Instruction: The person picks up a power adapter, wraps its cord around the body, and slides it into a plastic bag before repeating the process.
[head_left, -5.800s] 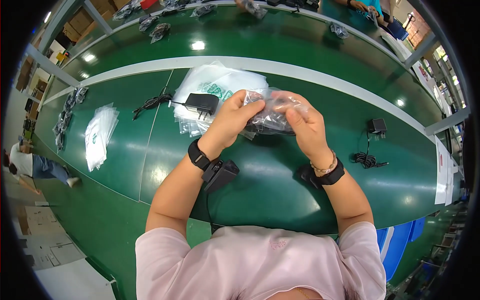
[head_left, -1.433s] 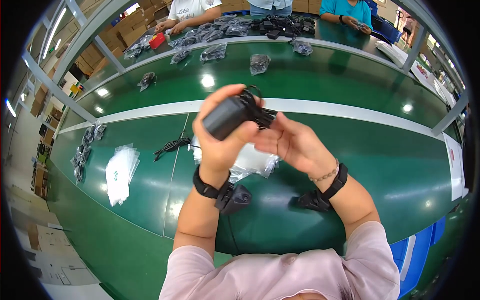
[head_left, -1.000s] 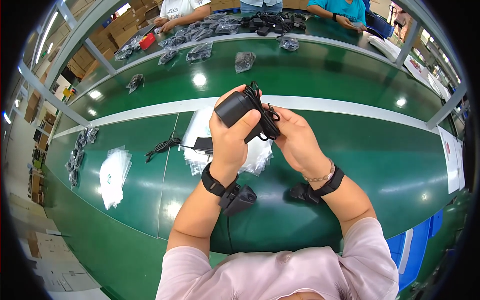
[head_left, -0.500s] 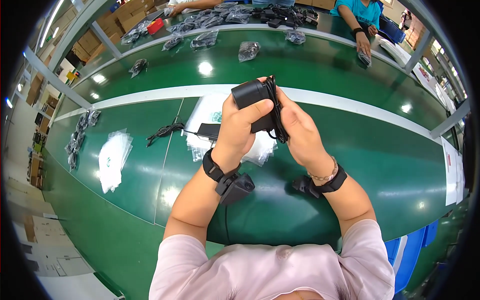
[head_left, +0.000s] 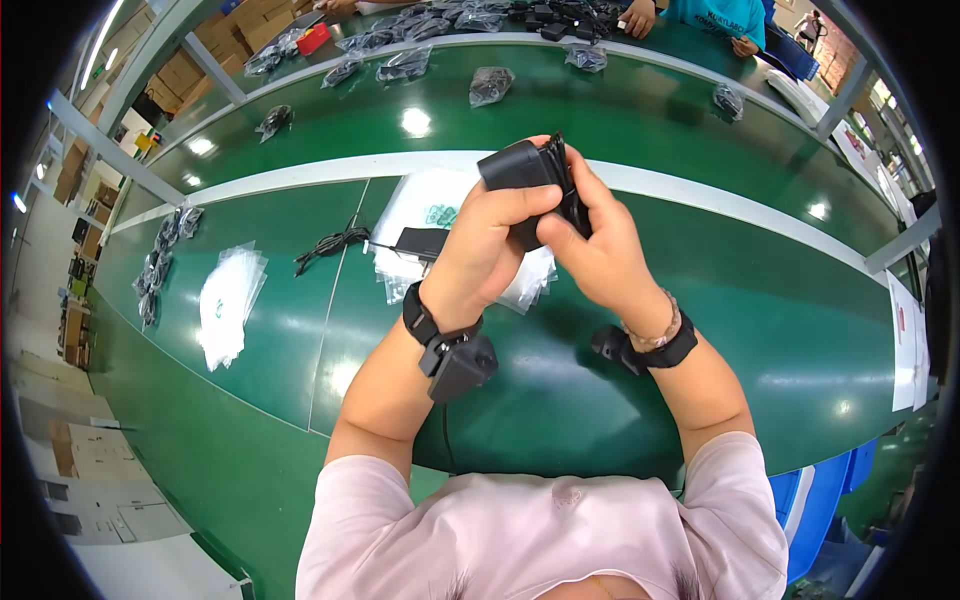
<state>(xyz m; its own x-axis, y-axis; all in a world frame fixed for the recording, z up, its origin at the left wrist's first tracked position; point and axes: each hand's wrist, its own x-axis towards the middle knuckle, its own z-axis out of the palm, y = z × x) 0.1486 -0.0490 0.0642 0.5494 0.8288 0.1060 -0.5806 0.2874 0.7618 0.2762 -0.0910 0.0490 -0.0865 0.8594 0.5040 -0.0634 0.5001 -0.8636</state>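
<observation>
I hold a black power adapter (head_left: pixel 508 166) with both hands, raised over the green table. My left hand (head_left: pixel 485 235) is closed round its body, thumb across the near side. My right hand (head_left: pixel 612 250) is closed on the bundled black cable (head_left: pixel 565 185) at the adapter's right side, with its thumb pressed in. Just beyond my left wrist lies a second black adapter (head_left: pixel 420 241), its coiled cable (head_left: pixel 332 247) stretching to the left. Beneath it is a fanned stack of clear plastic bags (head_left: pixel 408 205), partly hidden by my left hand.
More clear bags (head_left: pixel 226 308) lie at the left, near a row of bagged adapters (head_left: pixel 155 265). Past the white rail (head_left: pixel 330 187), a green belt carries spaced bagged adapters (head_left: pixel 491 86). A co-worker's hand (head_left: pixel 637 17) is by the far pile. Blue bins (head_left: pixel 830 510) stand lower right.
My right thumb has bent in against the cable bundle, and the adapter has shifted slightly up and right. The co-worker's hand has left a bagged adapter at the right and is at the far pile.
</observation>
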